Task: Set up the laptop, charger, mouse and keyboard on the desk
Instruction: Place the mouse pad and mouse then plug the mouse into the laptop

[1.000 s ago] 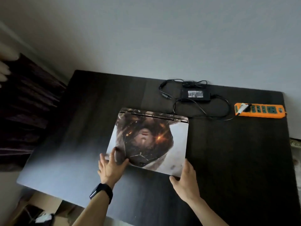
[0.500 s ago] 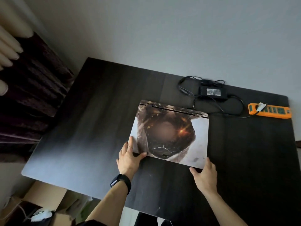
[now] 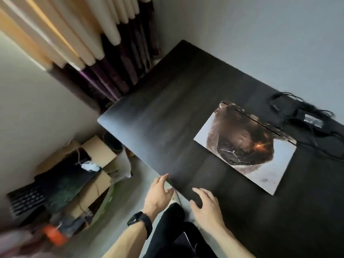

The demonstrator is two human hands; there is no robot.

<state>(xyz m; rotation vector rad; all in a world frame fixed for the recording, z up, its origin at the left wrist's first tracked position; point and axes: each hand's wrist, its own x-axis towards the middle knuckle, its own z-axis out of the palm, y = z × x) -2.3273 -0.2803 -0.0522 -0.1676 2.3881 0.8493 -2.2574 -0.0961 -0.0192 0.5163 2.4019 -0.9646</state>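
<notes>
A closed laptop (image 3: 247, 151) with a picture skin on its lid lies flat on the dark desk (image 3: 176, 112). Behind it, at the right edge, sits the black charger brick (image 3: 312, 119) with its tangled cable. A black keyboard (image 3: 26, 202) lies on a pile on the floor at the lower left. My left hand (image 3: 158, 194) hovers off the desk's near edge, fingers spread, holding nothing. My right hand (image 3: 206, 207) rests open on the desk's near edge, well clear of the laptop. I see no mouse.
Cardboard boxes (image 3: 95, 185) and dark clutter are stacked on the floor left of the desk, with an orange-capped object (image 3: 55, 235) near the bottom left. A cream and purple curtain (image 3: 104, 58) hangs beyond the desk's far corner. A grey wall runs behind the desk.
Both hands have let go of the laptop and pulled back to the desk's near edge. The view has swung left and down, showing the floor pile and losing the orange power strip.
</notes>
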